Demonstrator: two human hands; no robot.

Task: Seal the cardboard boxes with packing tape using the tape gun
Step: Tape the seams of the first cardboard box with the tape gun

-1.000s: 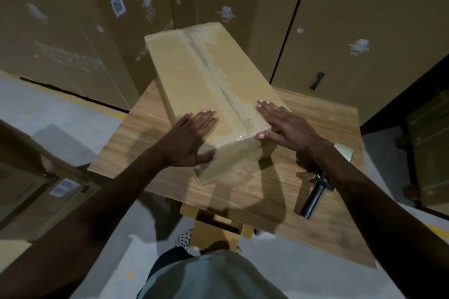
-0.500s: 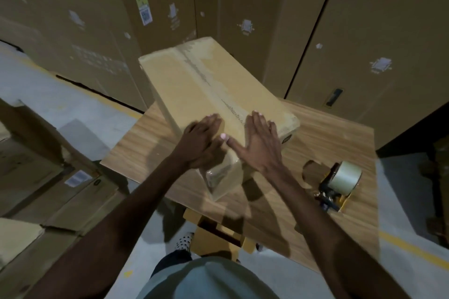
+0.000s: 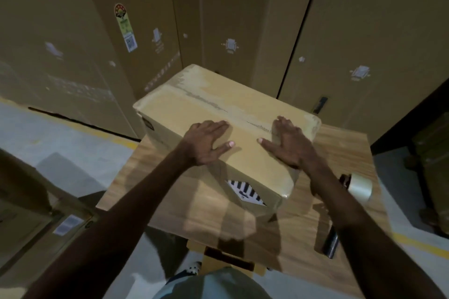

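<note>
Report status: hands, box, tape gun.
Left hand and right hand flat on box top, open, holding nothing. Seam already taped. Tape gun idle on table, right of box. Nothing in the way.

Tape gun [image 3: 349, 198] hemmed between box [image 3: 218, 109] and table edge [image 3: 379, 201].

Box [image 3: 226, 133] on table [image 3: 340, 150] — tape gun [image 3: 349, 199] right

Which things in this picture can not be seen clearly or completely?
- Tape gun, head view: the right forearm covers its middle; only the tape roll and the dark handle end show.
- Label on the near side of the box: shadow and blur make its print unreadable.
- Top seam under the left hand and right hand: covered by the palms.
- Table legs: hidden below the tabletop.
</note>
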